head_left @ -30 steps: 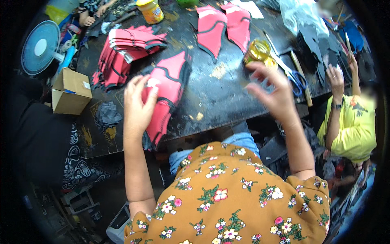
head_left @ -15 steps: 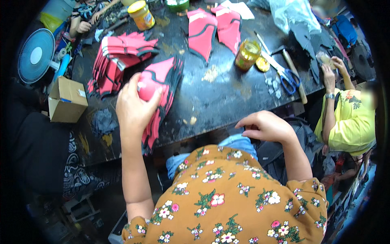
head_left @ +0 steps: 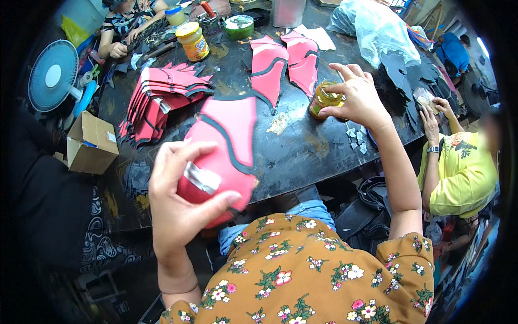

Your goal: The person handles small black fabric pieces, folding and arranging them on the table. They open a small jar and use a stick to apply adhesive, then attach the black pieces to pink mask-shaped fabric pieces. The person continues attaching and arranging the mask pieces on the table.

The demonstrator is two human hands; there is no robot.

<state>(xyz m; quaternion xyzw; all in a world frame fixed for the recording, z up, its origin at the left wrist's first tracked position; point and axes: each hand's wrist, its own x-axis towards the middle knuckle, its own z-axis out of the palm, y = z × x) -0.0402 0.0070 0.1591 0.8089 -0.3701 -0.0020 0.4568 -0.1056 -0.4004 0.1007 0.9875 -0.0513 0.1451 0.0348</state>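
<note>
1. A dark, glue-stained round worktable (head_left: 302,156) fills the view, with other people seated around its rim.
2. The left hand (head_left: 181,202) is clamped on a red fabric shoe-upper piece with black trim (head_left: 229,146), thumb underneath and fingers curled over its near end, lifted just above the table's near edge.
3. The right hand (head_left: 359,100) closes around a small amber glass jar (head_left: 324,100) (standing upright on the table).
4. A stack of matching red pieces (head_left: 162,100) lies to the left, and two more red pieces (head_left: 283,65) lie beyond.
</note>
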